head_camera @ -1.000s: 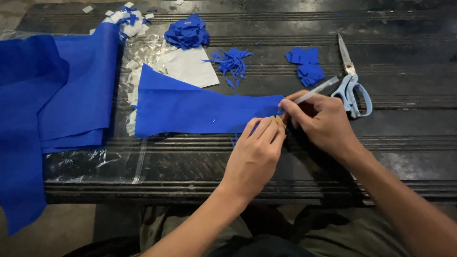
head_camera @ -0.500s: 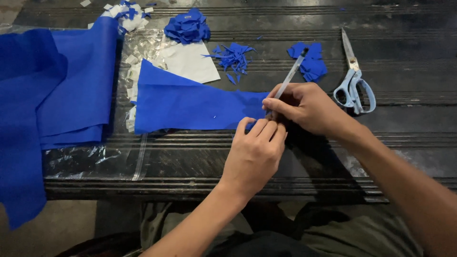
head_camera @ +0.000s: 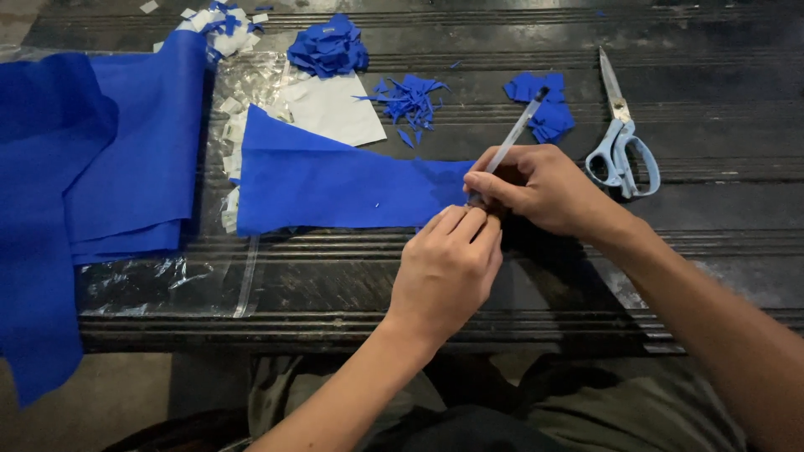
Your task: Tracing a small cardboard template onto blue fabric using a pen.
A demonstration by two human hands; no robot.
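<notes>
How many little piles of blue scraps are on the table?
3. A crumpled blue heap sits at the top, a spiky pile of slivers lies right of it, and a third pile lies beside the scissors. More may hide under the cloth.

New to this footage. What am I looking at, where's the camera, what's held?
There is no machine here: a person's two bare hands, filmed by one camera worn on their head and looking down. On the dark ribbed table lie a long blue fabric strip, a folded blue cloth, blue scraps, a clear plastic bag and light-blue-handled scissors. The right hand holds a thin clear pen at the strip's end; the left hand presses beside it.
</notes>
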